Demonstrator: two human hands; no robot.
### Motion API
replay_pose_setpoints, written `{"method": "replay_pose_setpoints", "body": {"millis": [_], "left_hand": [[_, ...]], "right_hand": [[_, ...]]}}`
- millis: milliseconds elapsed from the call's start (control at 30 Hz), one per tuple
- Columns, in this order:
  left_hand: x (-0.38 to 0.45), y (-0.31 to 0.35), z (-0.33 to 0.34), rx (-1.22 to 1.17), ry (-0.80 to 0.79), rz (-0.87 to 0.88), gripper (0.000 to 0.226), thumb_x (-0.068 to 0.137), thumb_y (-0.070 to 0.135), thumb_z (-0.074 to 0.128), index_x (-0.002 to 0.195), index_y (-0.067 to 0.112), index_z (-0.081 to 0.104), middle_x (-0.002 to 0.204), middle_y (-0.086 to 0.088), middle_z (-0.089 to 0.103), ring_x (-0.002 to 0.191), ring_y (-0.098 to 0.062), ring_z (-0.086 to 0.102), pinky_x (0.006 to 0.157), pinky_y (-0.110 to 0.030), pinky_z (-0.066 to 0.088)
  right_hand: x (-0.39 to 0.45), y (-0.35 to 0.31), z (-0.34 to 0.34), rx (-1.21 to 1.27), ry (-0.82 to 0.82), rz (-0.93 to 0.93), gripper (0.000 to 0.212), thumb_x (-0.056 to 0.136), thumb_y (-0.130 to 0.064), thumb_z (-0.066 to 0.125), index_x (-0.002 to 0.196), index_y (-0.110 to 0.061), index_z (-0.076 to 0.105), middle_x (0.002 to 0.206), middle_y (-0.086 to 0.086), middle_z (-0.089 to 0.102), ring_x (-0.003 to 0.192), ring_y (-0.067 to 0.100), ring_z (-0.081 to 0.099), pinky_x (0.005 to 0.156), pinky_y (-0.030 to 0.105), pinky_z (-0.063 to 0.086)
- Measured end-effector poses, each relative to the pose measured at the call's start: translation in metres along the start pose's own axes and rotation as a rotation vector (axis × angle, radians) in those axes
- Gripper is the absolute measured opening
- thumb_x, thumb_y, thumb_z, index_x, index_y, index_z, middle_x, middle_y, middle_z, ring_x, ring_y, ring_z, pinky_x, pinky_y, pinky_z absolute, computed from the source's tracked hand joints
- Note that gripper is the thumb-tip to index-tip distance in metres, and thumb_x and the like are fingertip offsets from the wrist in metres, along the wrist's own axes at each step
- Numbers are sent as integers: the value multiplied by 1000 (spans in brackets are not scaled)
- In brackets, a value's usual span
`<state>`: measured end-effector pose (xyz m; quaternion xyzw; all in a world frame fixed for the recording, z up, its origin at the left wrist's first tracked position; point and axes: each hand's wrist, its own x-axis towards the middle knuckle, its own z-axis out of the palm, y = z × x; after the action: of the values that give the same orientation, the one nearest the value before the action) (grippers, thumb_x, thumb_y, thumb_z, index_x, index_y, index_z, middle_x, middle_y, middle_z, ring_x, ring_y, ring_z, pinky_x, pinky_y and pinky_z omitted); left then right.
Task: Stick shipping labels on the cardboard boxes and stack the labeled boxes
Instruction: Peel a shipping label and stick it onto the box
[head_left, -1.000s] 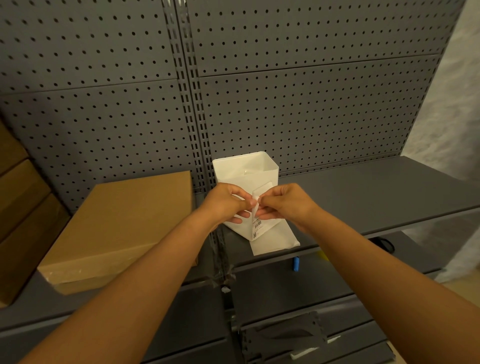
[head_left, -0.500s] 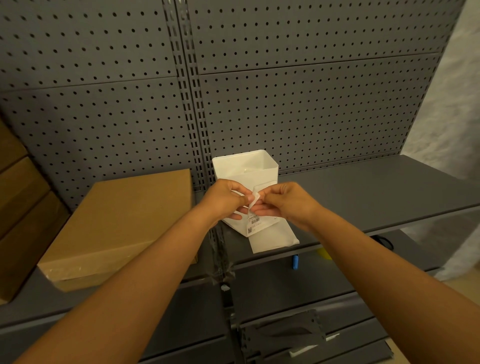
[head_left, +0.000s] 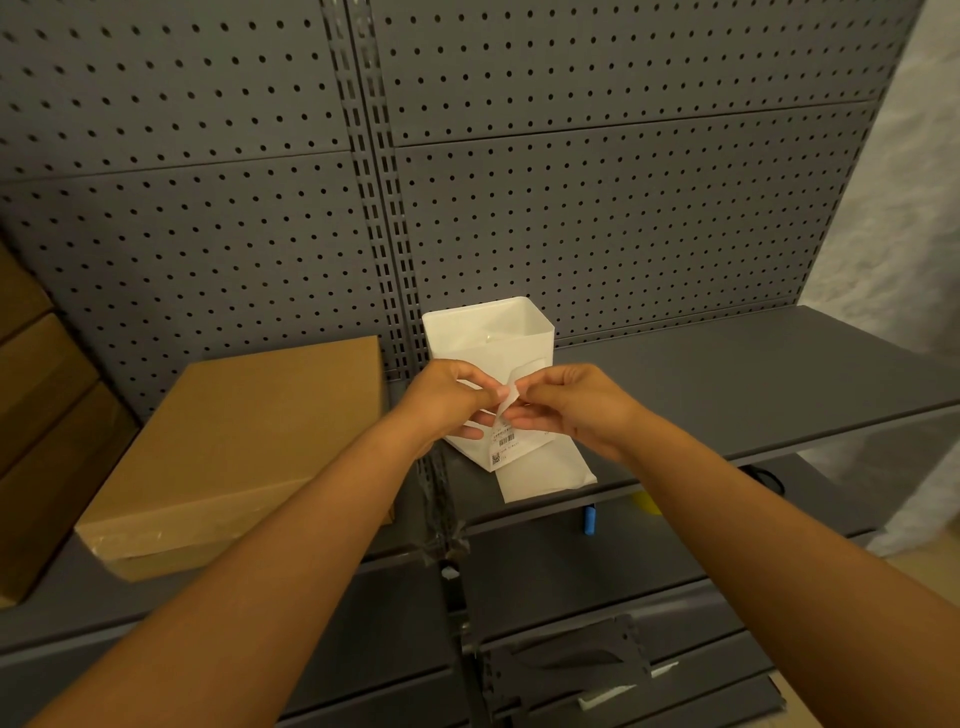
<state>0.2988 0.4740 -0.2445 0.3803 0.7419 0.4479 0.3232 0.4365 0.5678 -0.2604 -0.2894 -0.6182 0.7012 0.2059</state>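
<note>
1. The shipping label (head_left: 503, 441), printed with a barcode and a QR code, hangs between both hands in front of the white bin (head_left: 488, 338), above the grey shelf (head_left: 727, 379).
2. The left hand (head_left: 449, 402) and the right hand (head_left: 563, 405) each pinch its curled top edge, fingertips meeting; the step in hand looks like peeling the label off its backing.
3. A white backing sheet (head_left: 545, 475) lies just near of the bin.
4. The cardboard box (head_left: 244, 441) lies flat to the left, top bare; a stack of boxes (head_left: 36, 405) stands at the far left.
5. Next move, likely: finish separating, carry the label left, and press it flat without creasing.
</note>
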Motion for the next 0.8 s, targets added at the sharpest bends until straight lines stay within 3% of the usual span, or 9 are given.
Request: {"method": "replay_pose_setpoints", "body": {"millis": [133, 567, 800], "left_hand": [[-1, 1, 0, -1, -3, -7, 20, 85, 22, 70, 99, 10, 65, 89, -5, 71, 77, -12, 70, 56, -20, 57], [-7, 4, -3, 21, -90, 46, 13, 86, 13, 69, 98, 9, 65, 99, -12, 71, 90, -18, 71, 70, -29, 60], [-3, 5, -1, 38, -40, 18, 17, 87, 19, 68, 99, 7, 66, 93, -6, 71, 81, -15, 71, 60, -26, 59]], "right_hand": [[-2, 0, 1, 0, -32, -15, 18, 90, -9, 61, 103, 2, 67, 96, 18, 73, 89, 25, 72, 79, 28, 59], [2, -1, 6, -121, 54, -32, 7, 90, -7, 61, 89, -4, 68, 97, 22, 71, 91, 29, 71, 86, 36, 57], [-1, -6, 9, -201, 76, -53, 5, 87, -4, 64, 84, -4, 68, 95, 22, 70, 88, 29, 70, 83, 35, 58]]}}
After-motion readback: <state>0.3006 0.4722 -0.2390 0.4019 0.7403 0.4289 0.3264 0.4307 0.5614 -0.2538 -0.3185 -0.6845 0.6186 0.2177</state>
